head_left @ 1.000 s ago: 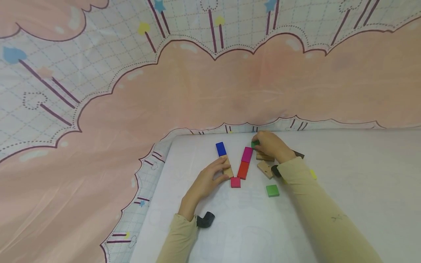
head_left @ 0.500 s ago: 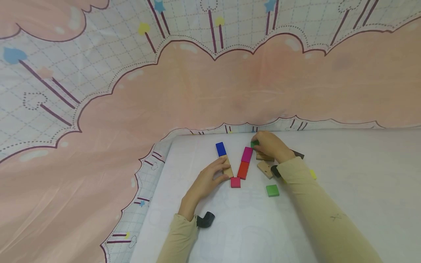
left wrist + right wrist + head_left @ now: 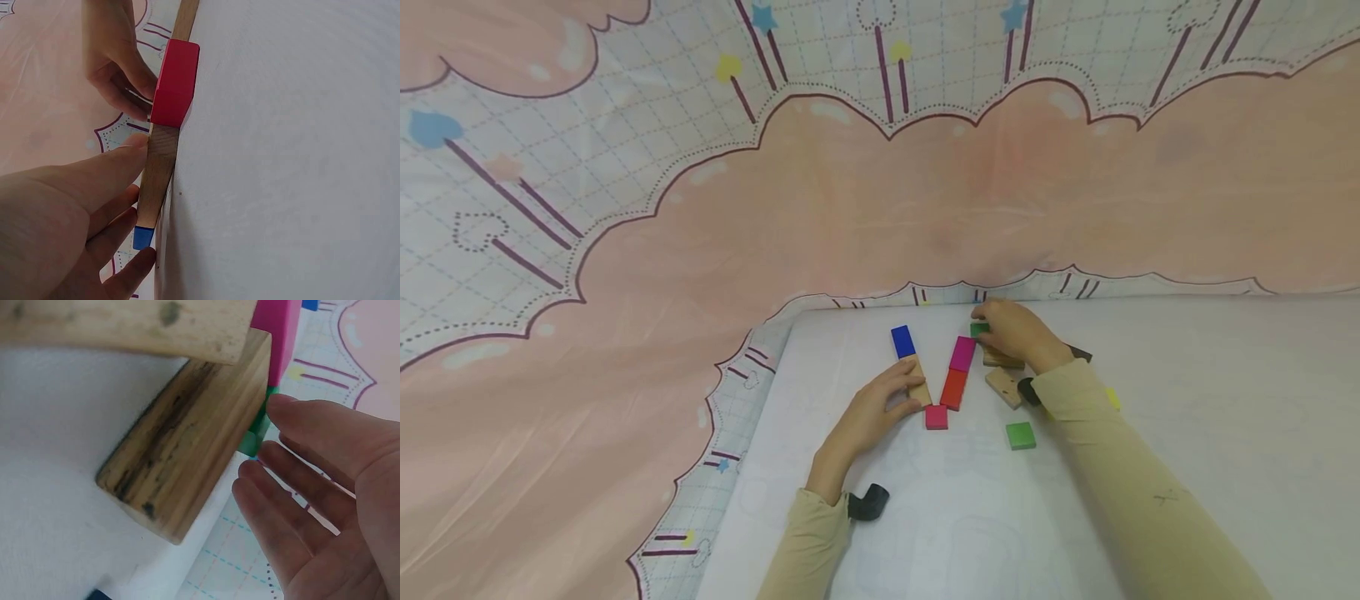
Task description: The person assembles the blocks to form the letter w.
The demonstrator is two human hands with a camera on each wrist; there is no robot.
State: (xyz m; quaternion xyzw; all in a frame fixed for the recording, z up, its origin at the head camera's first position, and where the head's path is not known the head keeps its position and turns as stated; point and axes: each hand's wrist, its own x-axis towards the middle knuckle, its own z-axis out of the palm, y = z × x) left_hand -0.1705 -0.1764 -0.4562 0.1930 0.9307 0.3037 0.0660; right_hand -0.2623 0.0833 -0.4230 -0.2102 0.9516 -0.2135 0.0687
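- the right hand lay at about 1 o'clock of the block group, its fingers fairly straight and close together, the tips touching the small dark green block; whether they pinched it or only pressed it could not be told.
- that dark green block sat on the white desk, touching the far end of the magenta block, which ran down into the red block.
- the left hand rested at about 8 o'clock of the group, thumb and fingers spread and pressed along the plain wood block, with the blue block at its far end and the pink-red cube at its near end.
- a dark-grained wood block lay just beside the right hand, another wood block near the wrist, and a light green square well apart at 5 o'clock.
- judged by look, the dark green block was light, stiff painted wood, smooth and a little slippery, not fragile; it was thin, so it would best be taken by two opposite side edges, or nudged flat with a fingertip on top.
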